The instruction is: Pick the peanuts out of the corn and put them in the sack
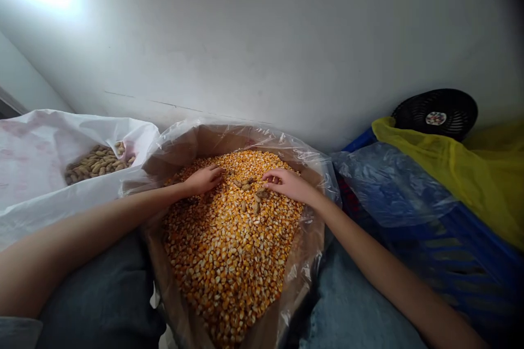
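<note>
A plastic-lined bag [305, 262] stands between the person's legs, filled with orange and yellow corn kernels [229, 251]. Several peanuts in their shells [256, 208] lie on the corn near its middle. My left hand [205, 179] rests on the corn at the left, its fingers together and pointing towards the peanuts; what they hold, if anything, is hidden. On the right, my right hand [286, 184] is just over the corn beside the peanuts, with fingers bent and apart and nothing visible between them.
At the left a white sack [36, 152] holds more peanuts [98, 162]. To the right are a blue crate [462, 240], clear plastic [401, 185], yellow netting [450, 161] and a black fan [436, 112]. A pale wall [245, 38] rises behind.
</note>
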Motion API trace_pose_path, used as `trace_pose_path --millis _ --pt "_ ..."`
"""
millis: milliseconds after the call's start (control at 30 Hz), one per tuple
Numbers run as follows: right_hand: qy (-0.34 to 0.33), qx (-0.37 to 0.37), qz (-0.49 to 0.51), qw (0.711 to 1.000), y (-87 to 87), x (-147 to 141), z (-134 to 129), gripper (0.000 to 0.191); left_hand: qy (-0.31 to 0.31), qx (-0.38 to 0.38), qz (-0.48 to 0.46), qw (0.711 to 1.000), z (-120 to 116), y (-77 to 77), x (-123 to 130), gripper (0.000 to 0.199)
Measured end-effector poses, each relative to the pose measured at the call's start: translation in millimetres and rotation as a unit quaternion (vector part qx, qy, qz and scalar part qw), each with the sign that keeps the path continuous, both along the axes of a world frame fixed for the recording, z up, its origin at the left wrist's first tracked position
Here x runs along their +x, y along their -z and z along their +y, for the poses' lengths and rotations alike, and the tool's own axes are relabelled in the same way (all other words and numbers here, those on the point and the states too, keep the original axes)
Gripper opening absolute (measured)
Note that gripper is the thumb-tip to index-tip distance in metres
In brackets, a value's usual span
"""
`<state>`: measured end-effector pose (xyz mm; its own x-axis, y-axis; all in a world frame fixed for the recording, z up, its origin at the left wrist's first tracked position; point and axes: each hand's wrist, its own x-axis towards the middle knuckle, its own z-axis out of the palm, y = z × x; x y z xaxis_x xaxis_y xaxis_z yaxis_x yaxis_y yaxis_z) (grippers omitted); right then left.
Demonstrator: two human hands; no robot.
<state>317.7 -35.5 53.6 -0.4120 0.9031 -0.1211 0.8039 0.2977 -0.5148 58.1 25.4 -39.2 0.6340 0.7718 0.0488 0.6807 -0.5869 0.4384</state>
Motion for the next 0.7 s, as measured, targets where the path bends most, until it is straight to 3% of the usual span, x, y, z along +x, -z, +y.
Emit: trace_pose_path --millis 167,467,533,600,633,700 --pt "-0.082 -0.007 -0.052 0.995 -7.2 -4 -8 0.026 -0.023 0.005 -0.013 1.0 4 12.5 -5 0.035" --pt "-0.115 -0.014 -0.039 0.992 0.7 -7 -11 0.016 -0.066 -0.044 -0.023 0.997 9 12.1 3 0.034" --pt "-0.09 -0.024 0.012 0.996 0.3 -9 -10 0.017 -0.066 -0.058 -0.017 0.996 12 11.6 6 0.03" --pt "-0.03 -0.067 0.129 0.989 -1.8 -11 -9 0.019 -0.078 -0.084 -0.024 0.993 14 9.3 10 0.025" --pt "0.012 -0.097 0.214 0.972 -3.3 -11 -8 0.02 -0.095 -0.097 -0.037 0.99 14 7.1 12 0.022" --pt "0.093 -0.162 0.397 0.898 -6.1 -11 -7 0.019 -0.148 -0.13 -0.094 0.976 14 0.8 16 0.017"
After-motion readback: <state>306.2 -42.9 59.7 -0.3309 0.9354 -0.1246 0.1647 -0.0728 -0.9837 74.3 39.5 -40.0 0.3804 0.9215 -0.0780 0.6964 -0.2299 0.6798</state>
